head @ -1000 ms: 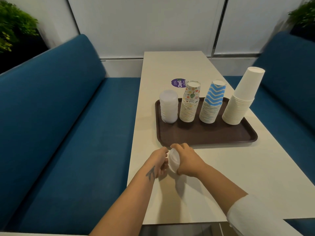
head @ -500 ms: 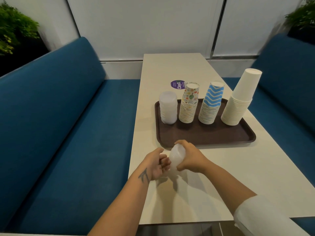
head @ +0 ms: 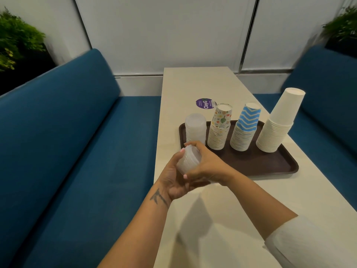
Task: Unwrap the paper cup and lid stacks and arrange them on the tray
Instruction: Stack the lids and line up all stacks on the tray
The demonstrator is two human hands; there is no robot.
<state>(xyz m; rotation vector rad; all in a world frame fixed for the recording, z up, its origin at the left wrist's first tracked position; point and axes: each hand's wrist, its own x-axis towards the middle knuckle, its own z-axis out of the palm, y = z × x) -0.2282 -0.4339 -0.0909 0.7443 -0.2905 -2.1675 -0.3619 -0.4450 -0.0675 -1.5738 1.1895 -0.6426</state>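
Lifted clear of the pale bench (head: 222, 219) since a second ago: short translucent stack of plastic lids (head: 188, 161), gripped between curled fingers of left hand (head: 173, 180) and right hand (head: 207, 167), just short of the dark brown tray (head: 270, 163); probably unwrapped, ready for placing beside the taller lid stack (head: 195, 128) beyond the fingers

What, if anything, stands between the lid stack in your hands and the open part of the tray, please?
Nothing visible does. Both hands, left and right, hold the lid stack just beyond the tray's near-left corner; its near strip is bare, with the cup stacks standing along its far side.
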